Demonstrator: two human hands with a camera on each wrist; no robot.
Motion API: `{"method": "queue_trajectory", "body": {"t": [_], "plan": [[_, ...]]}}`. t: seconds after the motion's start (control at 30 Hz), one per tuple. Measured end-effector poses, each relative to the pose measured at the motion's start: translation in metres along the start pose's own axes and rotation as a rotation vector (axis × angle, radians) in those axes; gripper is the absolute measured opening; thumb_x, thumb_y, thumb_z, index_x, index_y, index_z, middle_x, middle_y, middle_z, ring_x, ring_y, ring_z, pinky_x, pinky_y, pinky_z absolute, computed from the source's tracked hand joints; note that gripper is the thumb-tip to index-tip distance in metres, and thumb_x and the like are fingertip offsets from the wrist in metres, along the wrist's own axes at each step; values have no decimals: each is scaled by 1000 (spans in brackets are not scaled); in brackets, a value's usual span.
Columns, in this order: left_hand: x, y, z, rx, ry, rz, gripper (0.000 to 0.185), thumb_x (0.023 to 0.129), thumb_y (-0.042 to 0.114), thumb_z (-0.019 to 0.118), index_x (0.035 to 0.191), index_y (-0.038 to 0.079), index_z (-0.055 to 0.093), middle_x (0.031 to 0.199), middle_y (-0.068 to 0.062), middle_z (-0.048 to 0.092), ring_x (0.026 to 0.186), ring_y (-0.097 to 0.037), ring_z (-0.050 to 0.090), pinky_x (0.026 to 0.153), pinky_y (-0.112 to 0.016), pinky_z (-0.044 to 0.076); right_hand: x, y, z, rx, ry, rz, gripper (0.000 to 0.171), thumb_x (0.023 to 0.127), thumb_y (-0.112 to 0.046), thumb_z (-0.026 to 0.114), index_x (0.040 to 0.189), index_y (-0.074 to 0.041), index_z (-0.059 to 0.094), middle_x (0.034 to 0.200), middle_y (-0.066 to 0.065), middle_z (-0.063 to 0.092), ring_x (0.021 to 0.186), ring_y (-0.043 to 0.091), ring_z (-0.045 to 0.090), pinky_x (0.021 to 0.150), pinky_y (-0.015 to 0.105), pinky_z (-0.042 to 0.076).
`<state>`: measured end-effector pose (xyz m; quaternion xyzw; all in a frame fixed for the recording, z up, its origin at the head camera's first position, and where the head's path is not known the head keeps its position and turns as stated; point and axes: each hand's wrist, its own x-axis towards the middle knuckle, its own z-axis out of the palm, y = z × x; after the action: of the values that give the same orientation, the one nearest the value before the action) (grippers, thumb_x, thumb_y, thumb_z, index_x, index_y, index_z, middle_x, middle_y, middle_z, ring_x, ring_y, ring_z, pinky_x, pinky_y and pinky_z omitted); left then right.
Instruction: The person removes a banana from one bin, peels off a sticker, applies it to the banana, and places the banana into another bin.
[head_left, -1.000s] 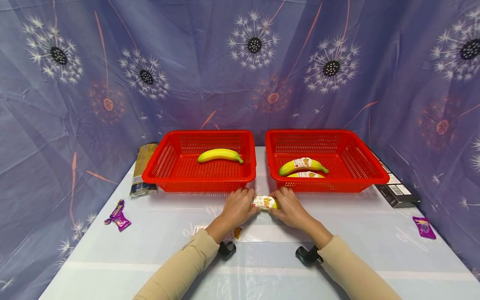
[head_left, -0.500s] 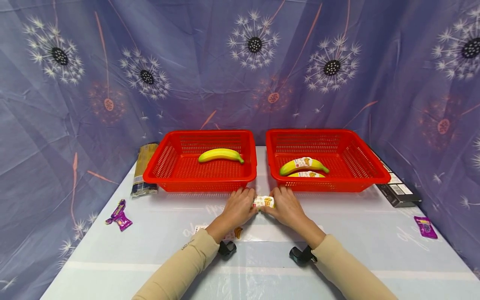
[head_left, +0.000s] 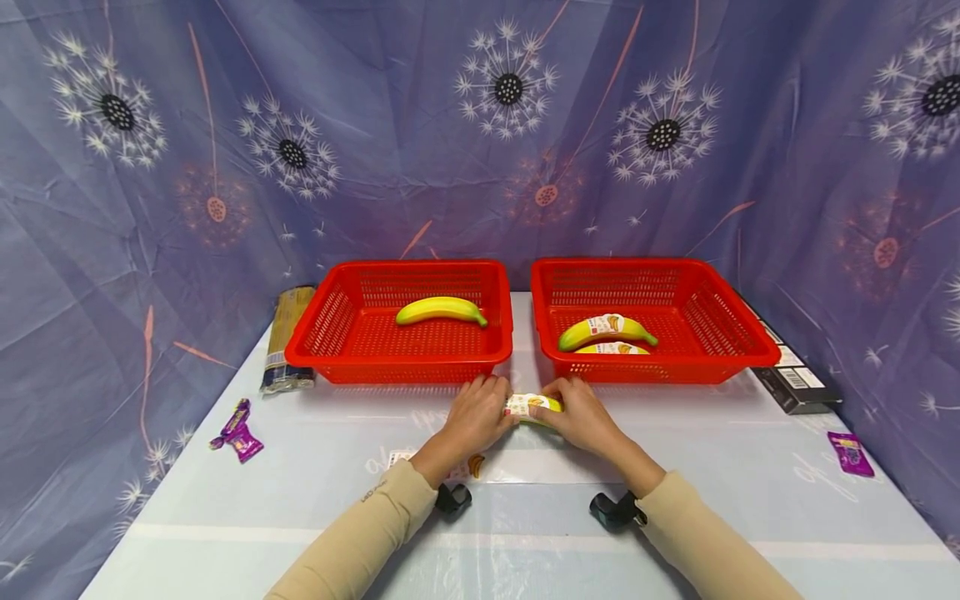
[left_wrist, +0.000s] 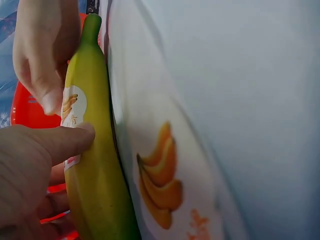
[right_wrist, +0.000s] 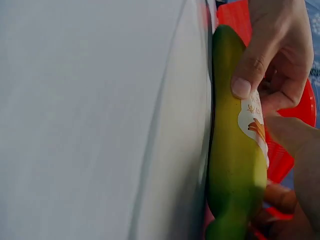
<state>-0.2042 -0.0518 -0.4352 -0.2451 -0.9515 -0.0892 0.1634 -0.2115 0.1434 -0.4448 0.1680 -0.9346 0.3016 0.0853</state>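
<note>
A yellow-green banana (head_left: 553,403) with a white label (head_left: 519,405) lies crosswise on the table between both hands. My left hand (head_left: 477,414) grips its left part, thumb in front and fingers behind, as the left wrist view shows. My right hand (head_left: 583,421) holds the right part, its thumb laid over the label and its fingers behind the fruit. In the right wrist view the label (right_wrist: 252,125) shows a printed bunch of bananas. Beneath the left wrist a strip of banana-printed labels (head_left: 476,465) lies on the table, partly hidden by the arm.
Behind the hands stand two red baskets. The left basket (head_left: 397,372) holds one plain banana (head_left: 441,311); the right basket (head_left: 660,372) holds two labelled bananas (head_left: 607,331). A pasta-like pack (head_left: 291,333), purple sweets (head_left: 238,433), a dark box (head_left: 797,387) and a purple packet (head_left: 851,454) lie at the sides.
My right hand slid left along the label, then back right, and its thumb now lies over the label with more of the banana's right end showing. My left hand stays in place.
</note>
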Motion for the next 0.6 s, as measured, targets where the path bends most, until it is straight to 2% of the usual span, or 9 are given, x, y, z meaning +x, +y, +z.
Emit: {"method": "queue_trajectory", "body": {"t": [0.1,0.17,0.27,0.43,0.5,0.6], "plan": [[-1,0,-1,30,6,10,36,79,36,73,94,13,51,87,-2,59,87,-21,54,71,-31,40,4,0,2,68,-30,93,35,80,-36,72,96,-5,66,92,7,65,86,20,56,76,34,43],[-1,1,-1,50,13,22,36,79,37,73,94,13,50,88,-2,59,87,-21,54,70,-31,40,6,1,2,89,-46,119,34,82,-36,70,94,-5,66,91,7,67,85,19,57,75,34,44],[-1,2,-1,65,11,25,37,79,38,72,95,13,50,89,-2,59,87,-21,54,71,-31,40,9,2,0,152,-91,151,30,84,-33,69,93,-4,65,88,8,65,80,18,56,70,30,43],[-1,2,0,61,-1,20,38,79,38,72,97,13,50,91,-2,58,89,-20,53,71,-30,39,13,4,-4,324,-177,224,25,87,-24,66,96,0,63,90,11,64,78,15,53,68,25,41],[-1,1,0,50,-1,15,37,79,38,72,98,14,50,91,-2,59,89,-20,53,71,-30,39,13,5,-5,341,-186,230,24,88,-23,66,97,-1,64,91,10,65,80,15,52,69,26,41],[-1,0,-1,8,-9,7,39,79,37,73,106,16,54,97,-2,62,92,-20,55,73,-31,40,13,5,-3,312,-181,228,23,87,-24,66,96,-3,65,91,8,65,81,16,52,71,27,40]]}}
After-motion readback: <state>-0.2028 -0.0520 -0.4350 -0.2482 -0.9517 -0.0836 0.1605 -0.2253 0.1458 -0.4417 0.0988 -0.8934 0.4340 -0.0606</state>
